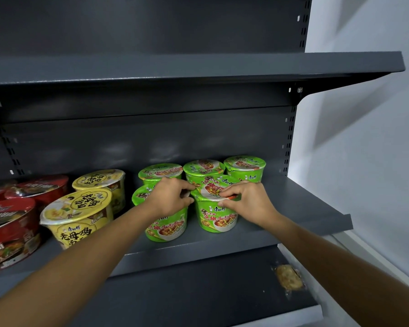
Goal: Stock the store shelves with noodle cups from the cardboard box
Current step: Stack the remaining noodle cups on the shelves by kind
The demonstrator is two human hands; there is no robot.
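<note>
The green noodle cup (216,217) stands at the shelf (305,208) front, red noodle picture on its side, lid tipped toward me. Other green cups (244,167) crowd it from nine to one o'clock; yellow cups (80,215) and red cups (10,227) stand farther at nine. My left grip (172,197) and right grip (248,199) pinch its lid rim.

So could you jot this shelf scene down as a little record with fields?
shelf: dark grey metal
green noodle cups: five, three behind, two in front
held: front right green cup
left hand: grips its left rim
right hand: pinches its lid edge
neighbours: yellow cups, red cups on the left
</note>
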